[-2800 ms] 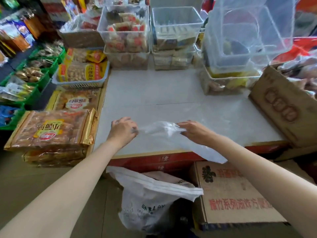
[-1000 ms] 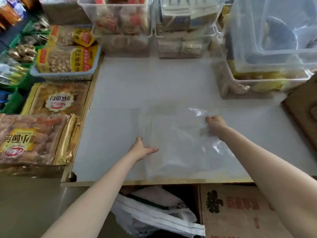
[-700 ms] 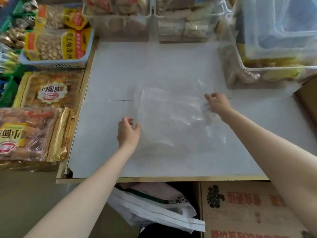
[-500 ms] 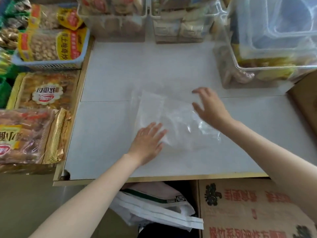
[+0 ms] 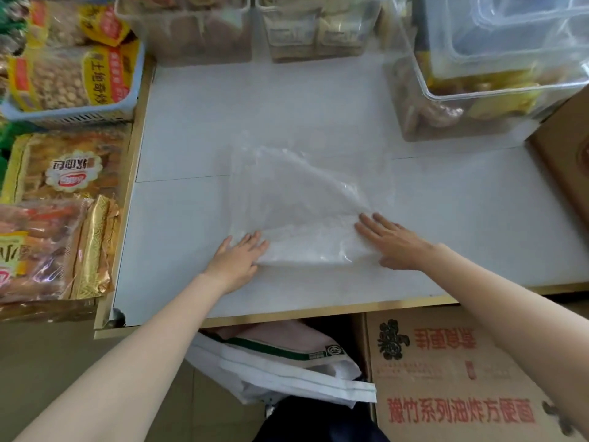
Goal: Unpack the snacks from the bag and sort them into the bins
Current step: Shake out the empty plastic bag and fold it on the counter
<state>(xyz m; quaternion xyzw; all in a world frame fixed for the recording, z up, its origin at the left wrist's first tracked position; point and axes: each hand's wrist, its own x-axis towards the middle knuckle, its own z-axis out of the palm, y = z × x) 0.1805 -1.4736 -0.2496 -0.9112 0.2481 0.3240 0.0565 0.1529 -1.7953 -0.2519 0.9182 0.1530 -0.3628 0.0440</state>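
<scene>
An empty clear plastic bag (image 5: 296,205) lies flattened and folded on the white tabletop (image 5: 287,100). My left hand (image 5: 237,258) presses flat on the bag's near left corner with straight fingers. My right hand (image 5: 390,239) lies flat on the bag's near right edge, fingers spread. Neither hand holds anything. Clear bins of wrapped snacks (image 5: 318,30) stand along the table's far edge, and a larger clear bin (image 5: 471,100) with yellow and brown snacks stands at the far right.
Bagged bread and nuts (image 5: 63,173) are stacked to the left, beside a blue basket (image 5: 73,114). A cardboard box (image 5: 459,378) and a white sack (image 5: 280,368) sit on the floor below the table's front edge. Another brown box (image 5: 567,161) borders the right side.
The bag went from held up between both hands to spread on the table and folded smaller. Both hands have slid toward the near edge and now press it flat.
</scene>
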